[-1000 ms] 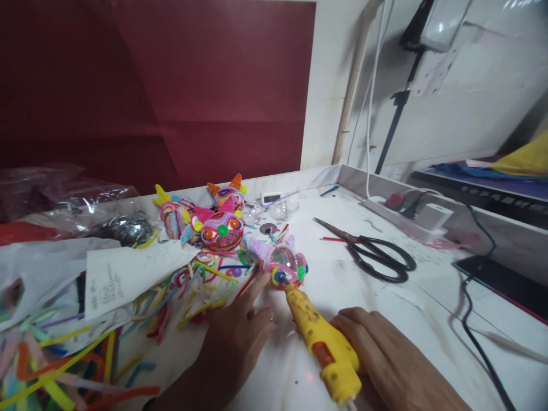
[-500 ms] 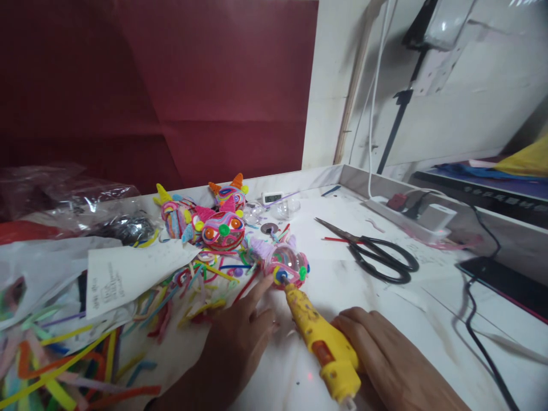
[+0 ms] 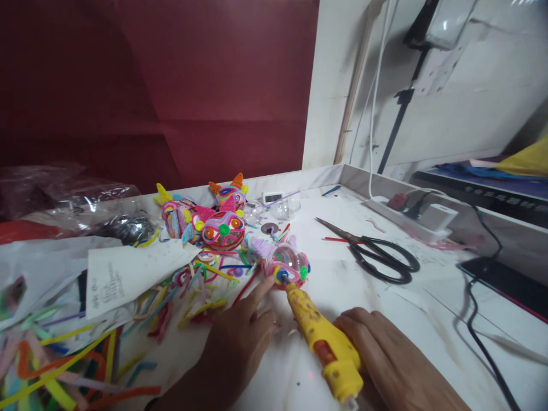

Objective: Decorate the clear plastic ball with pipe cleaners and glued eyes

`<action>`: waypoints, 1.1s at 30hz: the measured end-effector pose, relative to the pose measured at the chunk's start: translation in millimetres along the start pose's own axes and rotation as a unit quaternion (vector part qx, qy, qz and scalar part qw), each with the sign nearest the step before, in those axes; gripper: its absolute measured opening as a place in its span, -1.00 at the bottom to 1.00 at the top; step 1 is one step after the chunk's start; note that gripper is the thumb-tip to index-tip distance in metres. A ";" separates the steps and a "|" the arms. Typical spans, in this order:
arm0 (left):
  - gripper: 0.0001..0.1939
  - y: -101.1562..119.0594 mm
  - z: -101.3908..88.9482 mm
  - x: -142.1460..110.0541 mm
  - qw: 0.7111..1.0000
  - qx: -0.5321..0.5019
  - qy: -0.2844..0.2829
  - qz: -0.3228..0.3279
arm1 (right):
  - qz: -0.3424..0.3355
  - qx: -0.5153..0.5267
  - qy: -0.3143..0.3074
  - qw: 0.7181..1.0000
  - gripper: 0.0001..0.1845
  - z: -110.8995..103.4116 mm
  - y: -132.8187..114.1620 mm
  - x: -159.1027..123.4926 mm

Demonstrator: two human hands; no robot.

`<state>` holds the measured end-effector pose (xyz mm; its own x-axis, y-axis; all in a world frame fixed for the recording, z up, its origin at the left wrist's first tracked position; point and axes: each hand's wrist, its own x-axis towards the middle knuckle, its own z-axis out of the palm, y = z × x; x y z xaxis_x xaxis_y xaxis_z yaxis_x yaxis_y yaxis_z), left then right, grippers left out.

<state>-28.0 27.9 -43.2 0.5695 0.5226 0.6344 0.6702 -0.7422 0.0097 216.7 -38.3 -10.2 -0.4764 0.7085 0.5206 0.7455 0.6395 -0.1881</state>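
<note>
My right hand (image 3: 387,357) is wrapped round a yellow glue gun (image 3: 325,342) low in the picture. The gun's nozzle touches a small clear ball wound with coloured pipe cleaners (image 3: 286,265) on the white table (image 3: 342,274). My left hand (image 3: 237,339) rests on the table to the left of the gun, its forefinger stretched out against the ball's left side, the other fingers loosely bent.
Three finished pipe-cleaner balls with pointed ears (image 3: 214,220) lie behind the ball. Loose pipe cleaners (image 3: 64,365), a paper sheet (image 3: 124,274) and plastic bags (image 3: 85,211) fill the left. Black scissors (image 3: 377,254) lie to the right, with a power strip (image 3: 411,220) and cables (image 3: 479,337) beyond.
</note>
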 end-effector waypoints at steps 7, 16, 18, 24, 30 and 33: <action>-0.78 1.0 -2.8 1.1 1.000 -0.006 -0.012 -0.003 | 0.014 0.001 0.031 0.999 -0.66 5.5 -3.0 -1.2; -0.83 -0.4 0.1 -2.4 1.000 -0.012 -0.011 -0.003 | 0.002 -0.011 0.048 0.999 -0.64 3.4 -2.5 -0.1; -0.82 -0.9 0.1 -1.7 1.000 -0.008 -0.011 -0.002 | -0.006 -0.014 0.041 0.999 -0.63 2.6 -1.8 0.0; -0.79 -0.5 -1.4 -0.1 1.000 -0.014 -0.009 -0.005 | -0.003 -0.024 0.047 0.999 -0.52 5.9 -0.3 -1.1; -0.79 0.7 -1.8 0.7 1.000 -0.010 0.001 0.000 | -0.002 -0.013 0.069 0.998 -0.54 10.1 -0.8 -1.9; -0.79 0.0 0.1 -0.5 1.000 -0.010 -0.007 -0.006 | 0.013 -0.018 0.058 0.998 -0.58 9.8 -2.0 -2.0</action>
<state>-28.3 27.7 -43.6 0.5687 0.5367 0.6233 0.6666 -0.7447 0.0330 211.6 -38.1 -19.0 -0.4003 0.6842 0.6097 0.7739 0.6086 -0.1750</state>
